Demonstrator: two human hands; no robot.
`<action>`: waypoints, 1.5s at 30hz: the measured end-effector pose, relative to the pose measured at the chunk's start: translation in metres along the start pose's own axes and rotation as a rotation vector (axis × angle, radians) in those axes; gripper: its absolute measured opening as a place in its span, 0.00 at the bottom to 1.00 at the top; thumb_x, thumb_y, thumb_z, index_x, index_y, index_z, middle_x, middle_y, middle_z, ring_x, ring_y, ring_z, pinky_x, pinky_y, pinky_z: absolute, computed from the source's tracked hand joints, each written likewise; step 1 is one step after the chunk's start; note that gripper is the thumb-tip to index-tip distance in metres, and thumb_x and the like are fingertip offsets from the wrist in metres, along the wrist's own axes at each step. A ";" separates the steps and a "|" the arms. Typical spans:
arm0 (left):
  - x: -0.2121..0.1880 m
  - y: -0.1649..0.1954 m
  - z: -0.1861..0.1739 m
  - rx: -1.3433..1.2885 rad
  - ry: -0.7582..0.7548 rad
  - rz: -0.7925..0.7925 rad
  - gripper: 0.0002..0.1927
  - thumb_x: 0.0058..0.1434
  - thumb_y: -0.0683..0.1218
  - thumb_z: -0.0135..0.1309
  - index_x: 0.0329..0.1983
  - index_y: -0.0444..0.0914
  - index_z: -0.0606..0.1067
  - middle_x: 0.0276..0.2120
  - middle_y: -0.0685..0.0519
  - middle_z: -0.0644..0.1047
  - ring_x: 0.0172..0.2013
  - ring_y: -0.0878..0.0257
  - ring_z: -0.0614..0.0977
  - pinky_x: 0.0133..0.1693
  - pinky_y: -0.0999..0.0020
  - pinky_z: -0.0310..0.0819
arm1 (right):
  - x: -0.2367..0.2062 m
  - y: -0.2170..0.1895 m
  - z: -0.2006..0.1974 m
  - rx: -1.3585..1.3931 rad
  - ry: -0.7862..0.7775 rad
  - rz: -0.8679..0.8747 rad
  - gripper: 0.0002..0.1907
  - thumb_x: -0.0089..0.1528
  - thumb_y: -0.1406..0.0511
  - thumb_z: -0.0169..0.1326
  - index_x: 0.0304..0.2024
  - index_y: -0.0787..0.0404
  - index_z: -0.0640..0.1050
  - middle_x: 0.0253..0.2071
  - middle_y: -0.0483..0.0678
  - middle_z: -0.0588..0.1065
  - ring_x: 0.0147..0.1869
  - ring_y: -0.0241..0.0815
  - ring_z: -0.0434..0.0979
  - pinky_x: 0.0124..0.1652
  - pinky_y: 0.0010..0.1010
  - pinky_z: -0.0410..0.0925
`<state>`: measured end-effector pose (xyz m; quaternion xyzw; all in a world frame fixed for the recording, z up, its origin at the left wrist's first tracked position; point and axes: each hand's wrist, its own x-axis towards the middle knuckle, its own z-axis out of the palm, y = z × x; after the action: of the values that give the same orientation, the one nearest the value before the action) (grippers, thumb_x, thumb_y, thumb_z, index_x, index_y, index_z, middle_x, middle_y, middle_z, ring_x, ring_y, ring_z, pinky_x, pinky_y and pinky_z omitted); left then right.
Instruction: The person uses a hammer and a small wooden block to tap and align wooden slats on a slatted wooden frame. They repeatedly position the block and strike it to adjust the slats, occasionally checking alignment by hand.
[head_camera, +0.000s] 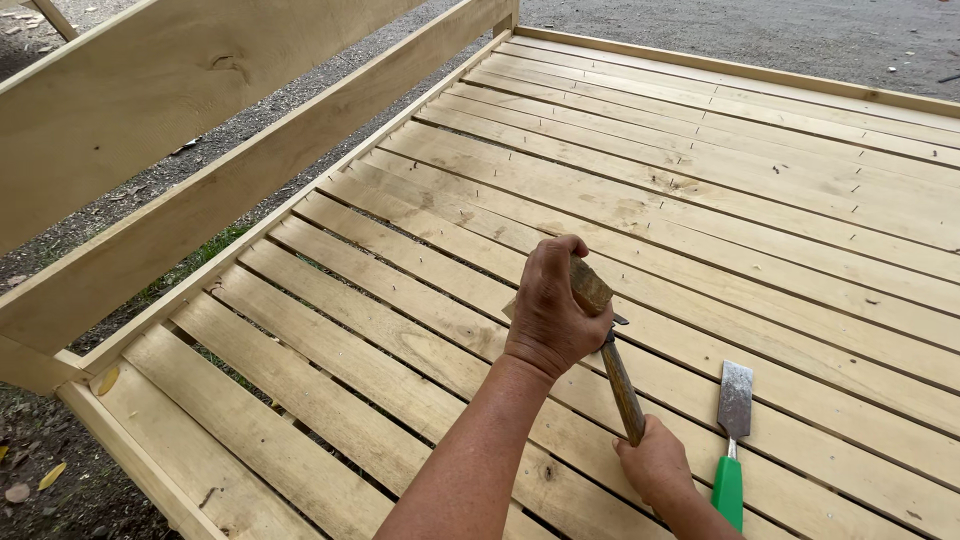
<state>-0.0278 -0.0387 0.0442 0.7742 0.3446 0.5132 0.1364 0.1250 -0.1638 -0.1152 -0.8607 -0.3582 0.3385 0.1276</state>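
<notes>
Slatted wooden bed frame (700, 190), hammer (618, 375) in hands.

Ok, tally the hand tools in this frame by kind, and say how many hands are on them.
Hammer, wooden handle, gripped by the left hand and right hand: 1
Chisel, green handle, lying on the slats untouched: 1
Hands: 2
Total tools: 2

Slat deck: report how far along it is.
Done: slats lie across the frame, nail rows showing. In hand: left hand and right hand grip a wooden-handled tool over a near slat. Left: unclear; some far nails seem to stand proud; the chisel lies idle.
</notes>
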 end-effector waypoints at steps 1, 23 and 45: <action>0.000 0.000 -0.002 0.012 -0.001 0.005 0.39 0.44 0.40 0.68 0.55 0.42 0.59 0.47 0.48 0.69 0.49 0.51 0.75 0.52 0.55 0.77 | 0.000 -0.001 0.001 -0.010 0.028 -0.044 0.18 0.63 0.56 0.61 0.49 0.59 0.75 0.33 0.52 0.80 0.32 0.45 0.82 0.36 0.39 0.75; 0.023 -0.020 0.028 -0.183 0.098 -0.244 0.36 0.49 0.43 0.67 0.55 0.42 0.58 0.47 0.48 0.68 0.46 0.56 0.77 0.47 0.60 0.81 | -0.023 0.017 0.024 0.127 0.177 0.239 0.21 0.59 0.49 0.61 0.44 0.56 0.80 0.32 0.51 0.81 0.33 0.48 0.82 0.39 0.42 0.75; 0.065 0.002 0.035 -0.180 -0.054 -0.233 0.35 0.48 0.42 0.65 0.56 0.46 0.59 0.47 0.50 0.71 0.44 0.55 0.79 0.45 0.59 0.82 | -0.026 0.016 0.022 0.112 0.065 0.249 0.21 0.61 0.50 0.61 0.45 0.58 0.79 0.34 0.54 0.81 0.43 0.49 0.84 0.49 0.40 0.74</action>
<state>0.0196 0.0090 0.0753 0.7271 0.3808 0.5018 0.2731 0.1048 -0.1938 -0.1257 -0.9005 -0.2249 0.3431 0.1441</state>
